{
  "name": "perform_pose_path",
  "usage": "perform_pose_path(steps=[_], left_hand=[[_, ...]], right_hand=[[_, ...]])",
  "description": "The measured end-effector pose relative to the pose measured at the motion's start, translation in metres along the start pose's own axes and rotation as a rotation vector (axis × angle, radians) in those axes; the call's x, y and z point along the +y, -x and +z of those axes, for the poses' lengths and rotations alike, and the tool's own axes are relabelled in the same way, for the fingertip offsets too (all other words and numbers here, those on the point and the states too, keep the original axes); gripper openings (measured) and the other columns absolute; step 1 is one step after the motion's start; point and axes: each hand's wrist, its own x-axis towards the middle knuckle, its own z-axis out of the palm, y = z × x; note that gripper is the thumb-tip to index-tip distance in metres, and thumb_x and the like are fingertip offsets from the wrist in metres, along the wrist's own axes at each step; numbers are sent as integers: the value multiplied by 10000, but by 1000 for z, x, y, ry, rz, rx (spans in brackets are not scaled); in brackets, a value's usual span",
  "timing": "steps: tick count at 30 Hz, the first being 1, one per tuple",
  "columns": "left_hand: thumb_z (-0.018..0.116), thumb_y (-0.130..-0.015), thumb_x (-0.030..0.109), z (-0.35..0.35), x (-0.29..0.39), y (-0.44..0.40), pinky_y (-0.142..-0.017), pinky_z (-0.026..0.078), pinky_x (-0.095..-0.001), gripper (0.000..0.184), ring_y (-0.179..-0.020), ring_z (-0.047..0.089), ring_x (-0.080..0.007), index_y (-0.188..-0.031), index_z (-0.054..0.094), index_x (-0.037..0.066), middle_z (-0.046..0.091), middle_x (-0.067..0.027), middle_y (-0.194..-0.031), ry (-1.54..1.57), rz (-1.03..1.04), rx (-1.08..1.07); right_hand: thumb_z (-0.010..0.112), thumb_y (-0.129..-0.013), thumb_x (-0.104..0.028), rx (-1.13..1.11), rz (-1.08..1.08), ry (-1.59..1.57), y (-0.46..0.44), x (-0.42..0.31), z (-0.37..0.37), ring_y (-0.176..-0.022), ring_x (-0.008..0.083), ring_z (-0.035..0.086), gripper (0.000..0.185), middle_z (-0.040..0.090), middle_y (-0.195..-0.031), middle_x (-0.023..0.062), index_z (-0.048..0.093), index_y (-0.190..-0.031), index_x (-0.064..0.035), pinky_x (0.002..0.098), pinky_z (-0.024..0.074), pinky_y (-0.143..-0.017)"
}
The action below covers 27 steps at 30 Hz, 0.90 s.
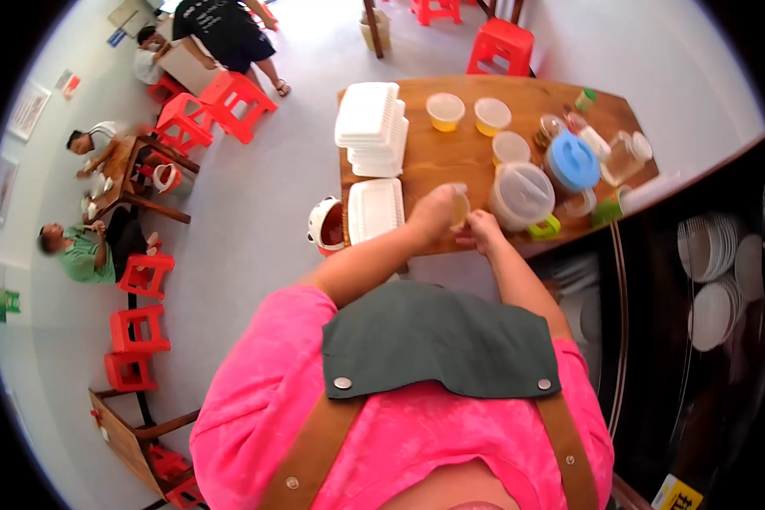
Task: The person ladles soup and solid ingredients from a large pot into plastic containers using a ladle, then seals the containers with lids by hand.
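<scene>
The left hand (434,212) wraps its grip around a clear cup (461,207) at the tabletop's (440,161) near edge, beside a lidded pitcher (523,195); the right hand (483,231) meets it, its hold unclear. Level, gentle handling should limit spills.

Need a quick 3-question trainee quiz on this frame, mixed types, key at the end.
1. True or false: the left hand is empty.
2. Multiple choice: what do the stacked white takeout boxes stand on?
A) a red stool
B) the wooden table
C) the floor
3. Fill in the blank: the clear pitcher beside the right hand has a ____ handle.

Key:
1. False; it holds a clear cup.
2. B
3. green
</scene>
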Motion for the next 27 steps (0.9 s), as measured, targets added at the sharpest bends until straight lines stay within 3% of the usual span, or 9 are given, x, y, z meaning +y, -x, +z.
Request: perform_pose_path(steps=[3, 6, 8, 12, 18, 20, 22, 23, 27], left_hand=[[454, -801, 109, -17, 2, -13, -707, 455, -415, 180, -800, 561, -366, -932, 547, 28, 589, -195, -860, -100, -155, -79], [419, -839, 107, -27, -16, -15, -685, 457, -398, 192, -780, 561, -362, -947, 551, 17, 589, -204, -850, -27, -330, 38], [393, -871, 130, -40, -30, -10, -648, 460, -373, 214, -733, 583, -294, -925, 553, -3, 595, -193, -814, 71, -320, 215], [398, -899, 211, -69, -68, 17, -577, 481, -269, 236, -722, 569, -139, -945, 532, 22, 560, -49, -793, 624, -691, 316], [392, -893, 186, -91, -98, 54, -515, 474, -256, 281, -650, 555, -143, -1015, 524, -31, 543, -75, -739, 604, -926, 453], [436, -867, 184, -86, -121, 65, -586, 486, -305, 305, -697, 583, -207, -1041, 524, -51, 579, -122, -770, 476, -846, 434], [494, -822, 168, -82, -125, 67, -681, 477, -348, 311, -771, 596, -294, -1018, 536, -70, 600, -200, -806, -117, -621, 391], [554, -773, 223, -84, -118, 67, -830, 415, -406, 439, -930, 543, -380, -1081, 493, -83, 562, -278, -945, 8, -696, 368], [565, -738, 404, -84, -122, 71, -957, 285, -443, 691, -1114, 390, -430, -1200, 381, -76, 429, -308, -1166, -214, -927, 150]], right_hand=[[437, -788, -88, 21, 34, -25, 8, -8, 2, -631, 210, 599, 44, 526, -728, 83, 433, -823, -62, 346, 524, -513], [439, -780, -80, 28, 42, -18, 12, -10, 3, -634, 193, 597, 52, 522, -748, 79, 432, -826, -58, 325, 521, -507], [438, -786, -83, 24, 39, -42, 11, -8, 3, -642, 188, 594, 57, 522, -754, 78, 435, -835, -55, 317, 522, -506], [440, -803, -95, 16, 27, -81, 14, -3, 0, -669, 186, 592, 64, 528, -785, 81, 438, -849, -51, 310, 525, -512], [463, -832, -145, 3, 34, -129, 27, 2, -4, -711, 187, 589, 117, 535, -827, 92, 447, -891, -45, 299, 529, -552], [469, -832, -147, 3, 24, -125, 32, 4, -3, -701, 186, 589, 125, 536, -814, 89, 454, -900, -44, 294, 527, -551], [476, -832, -151, 5, 42, -112, 39, 5, -4, -689, 183, 589, 134, 542, -803, 87, 464, -914, -45, 297, 524, -550], [485, -832, -160, -3, 27, -100, 43, 7, -5, -681, 176, 589, 143, 551, -795, 81, 471, -926, -53, 297, 518, -547], [491, -832, -164, 7, 20, -115, 56, 18, -13, -675, 159, 587, 125, 561, -791, 65, 486, -912, -68, 280, 507, -537]])
